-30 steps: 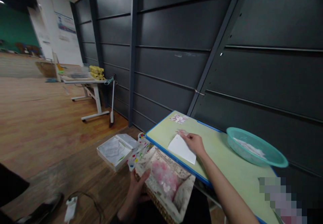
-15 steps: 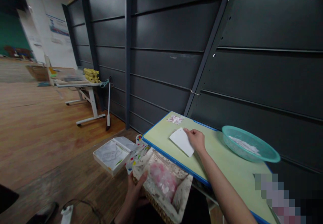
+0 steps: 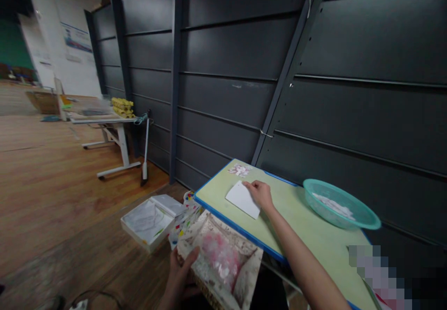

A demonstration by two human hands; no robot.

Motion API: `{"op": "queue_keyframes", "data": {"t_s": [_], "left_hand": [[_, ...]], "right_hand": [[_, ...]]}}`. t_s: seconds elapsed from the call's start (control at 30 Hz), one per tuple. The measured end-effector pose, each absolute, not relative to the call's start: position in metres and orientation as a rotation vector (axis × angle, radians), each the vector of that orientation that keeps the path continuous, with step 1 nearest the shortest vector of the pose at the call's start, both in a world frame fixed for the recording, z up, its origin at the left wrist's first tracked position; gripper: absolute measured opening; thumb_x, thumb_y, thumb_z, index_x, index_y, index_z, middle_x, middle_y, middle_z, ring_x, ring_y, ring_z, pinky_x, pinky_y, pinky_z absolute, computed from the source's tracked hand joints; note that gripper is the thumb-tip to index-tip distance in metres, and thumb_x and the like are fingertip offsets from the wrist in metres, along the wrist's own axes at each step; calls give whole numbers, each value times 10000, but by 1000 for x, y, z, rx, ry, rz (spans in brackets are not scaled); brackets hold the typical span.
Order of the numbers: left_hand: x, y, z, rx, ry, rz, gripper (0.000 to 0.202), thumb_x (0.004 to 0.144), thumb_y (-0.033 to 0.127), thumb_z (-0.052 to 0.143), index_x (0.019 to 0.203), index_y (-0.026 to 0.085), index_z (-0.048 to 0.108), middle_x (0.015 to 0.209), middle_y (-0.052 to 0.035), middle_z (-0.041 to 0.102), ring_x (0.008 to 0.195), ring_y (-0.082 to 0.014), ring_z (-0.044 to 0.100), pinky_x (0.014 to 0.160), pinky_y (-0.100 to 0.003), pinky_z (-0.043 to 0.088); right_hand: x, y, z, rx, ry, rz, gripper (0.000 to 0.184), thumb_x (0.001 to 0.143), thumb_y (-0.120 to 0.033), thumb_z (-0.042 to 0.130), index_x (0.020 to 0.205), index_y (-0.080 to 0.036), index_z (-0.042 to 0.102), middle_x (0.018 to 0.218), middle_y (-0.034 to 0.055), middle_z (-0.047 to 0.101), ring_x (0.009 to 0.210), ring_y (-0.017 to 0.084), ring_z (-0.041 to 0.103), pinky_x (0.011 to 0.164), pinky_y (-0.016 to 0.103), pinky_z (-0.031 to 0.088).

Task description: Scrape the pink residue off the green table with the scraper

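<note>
My right hand is closed on the edge of a white card, which lies low over the pale green table with its blue rim. Beyond the card, a small heap of pale paper pieces lies near the table's far left corner. Below the table's front edge, my left hand grips the left side of a cloth-lined basket, thumb over the rim. Inside the basket are pink and clear plastic-looking items; their exact kind I cannot make out.
A teal plastic basin with white pieces in it stands on the table's right. An open white box sits at the left beside a colour-spotted bag. Dark metal panels rise behind. Farther left are a white-legged table and a broom.
The view has shifted a little, so most things appear slightly further left and lower. My right hand still holds the card and my left hand still holds the basket.
</note>
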State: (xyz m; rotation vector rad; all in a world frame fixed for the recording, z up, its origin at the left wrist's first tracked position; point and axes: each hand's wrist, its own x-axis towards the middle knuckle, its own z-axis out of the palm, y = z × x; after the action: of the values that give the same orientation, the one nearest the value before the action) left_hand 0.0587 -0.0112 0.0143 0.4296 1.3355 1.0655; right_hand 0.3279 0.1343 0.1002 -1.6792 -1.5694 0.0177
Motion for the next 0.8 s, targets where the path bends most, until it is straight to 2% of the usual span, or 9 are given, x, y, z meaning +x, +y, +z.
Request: {"op": "queue_keyframes", "data": {"t_s": [0.17, 0.3, 0.4, 0.5, 0.6, 0.7, 0.8], "left_hand": [[58, -11, 12, 408, 1292, 1053, 758, 665, 480, 714, 1267, 352, 273, 1349, -144, 469, 715, -253, 707, 580, -453, 584], [60, -13, 17, 395, 1274, 1067, 771, 670, 462, 720, 1283, 357, 266, 1316, -140, 500, 674, -239, 709, 591, -458, 583], [62, -16, 22, 424, 1281, 1085, 739, 684, 460, 708, 1274, 346, 277, 1352, -145, 467, 664, -234, 706, 582, -468, 583], [62, -17, 23, 453, 1289, 1078, 722, 693, 479, 692, 1270, 344, 280, 1366, -148, 451, 665, -234, 704, 573, -468, 582], [62, -16, 21, 446, 1322, 1058, 731, 686, 501, 689, 1273, 346, 282, 1363, -146, 449, 674, -222, 700, 581, -449, 581], [62, -12, 15, 450, 1342, 1046, 749, 679, 503, 689, 1277, 341, 269, 1371, -143, 430, 640, -183, 676, 581, -432, 582], [63, -10, 9, 436, 1368, 1027, 735, 695, 490, 673, 1287, 339, 264, 1346, -141, 446, 642, -175, 671, 575, -427, 582]], "right_hand": [[324, 127, 95, -1672, -1595, 8, 519, 766, -636, 488, 546, -181, 608, 533, 50, 614, 518, 159, 510, 523, 261, 312], [312, 115, 87, -1611, -1650, 78, 505, 766, -619, 503, 499, -193, 555, 496, 23, 569, 497, 145, 476, 505, 256, 295], [305, 105, 86, -1551, -1669, 167, 521, 738, -639, 529, 466, -195, 512, 468, 11, 527, 497, 142, 459, 502, 253, 301], [315, 97, 96, -1539, -1604, 251, 544, 709, -680, 531, 486, -184, 540, 465, 8, 513, 493, 137, 444, 486, 249, 301], [353, 94, 114, -1652, -1427, 115, 588, 697, -720, 501, 529, -165, 594, 478, 21, 533, 483, 135, 442, 471, 255, 286], [403, 90, 126, -1831, -1332, -124, 624, 692, -753, 449, 504, -173, 581, 481, 49, 557, 488, 157, 465, 487, 277, 282], [436, 87, 123, -1978, -1271, -213, 639, 700, -763, 404, 487, -183, 570, 489, 81, 575, 485, 179, 475, 493, 294, 282]]}}
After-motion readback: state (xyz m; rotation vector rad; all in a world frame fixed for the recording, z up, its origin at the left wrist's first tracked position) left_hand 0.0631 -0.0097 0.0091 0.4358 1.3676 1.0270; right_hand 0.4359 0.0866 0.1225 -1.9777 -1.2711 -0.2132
